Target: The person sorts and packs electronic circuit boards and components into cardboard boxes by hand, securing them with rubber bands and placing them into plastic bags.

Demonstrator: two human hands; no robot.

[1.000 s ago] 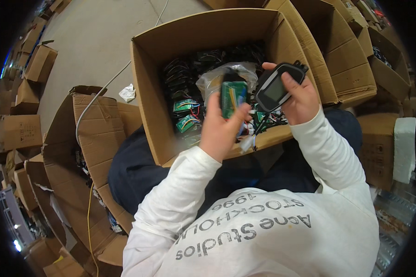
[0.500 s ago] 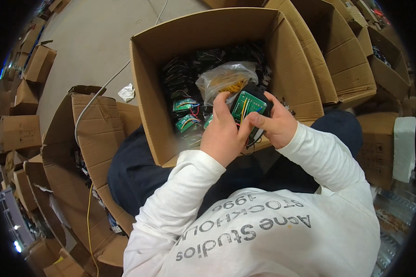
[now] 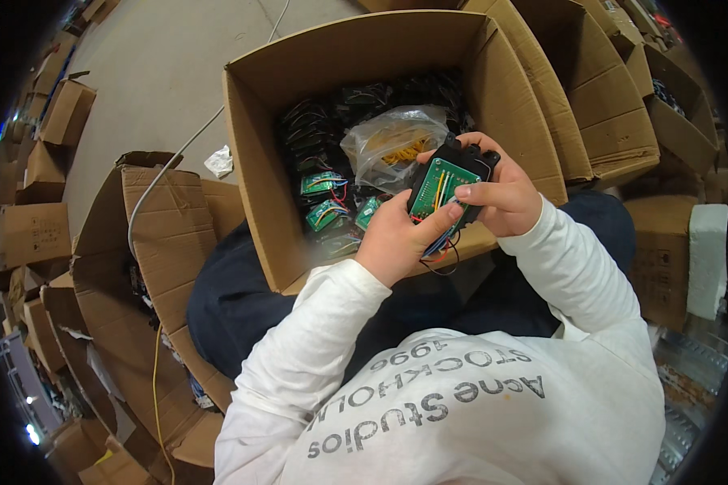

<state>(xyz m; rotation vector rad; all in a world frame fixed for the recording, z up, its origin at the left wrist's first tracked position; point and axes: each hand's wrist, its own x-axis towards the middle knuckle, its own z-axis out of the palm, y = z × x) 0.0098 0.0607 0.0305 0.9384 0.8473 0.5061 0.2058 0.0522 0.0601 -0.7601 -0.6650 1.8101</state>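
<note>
Between my two hands is a black plastic module with a green circuit board, its board face up. Yellow, white, red and blue wires run across it, and a thin black wire loops below. My left hand grips the module's left side, thumb on the wires. My right hand holds its right side, thumb pressed over the board. Under them stands an open cardboard box. In it lie rows of similar dark modules, some with green boards showing, and a clear plastic bag of yellow wires.
More open cardboard boxes crowd the right side, and another opened box stands at the left. A grey cable crosses the floor and drapes over that box. A crumpled white scrap lies on the floor. White foam stands far right.
The module has tilted so that its board faces up more fully and its black edge shows. My right hand has moved up and right along it. The wires now hang lower.
</note>
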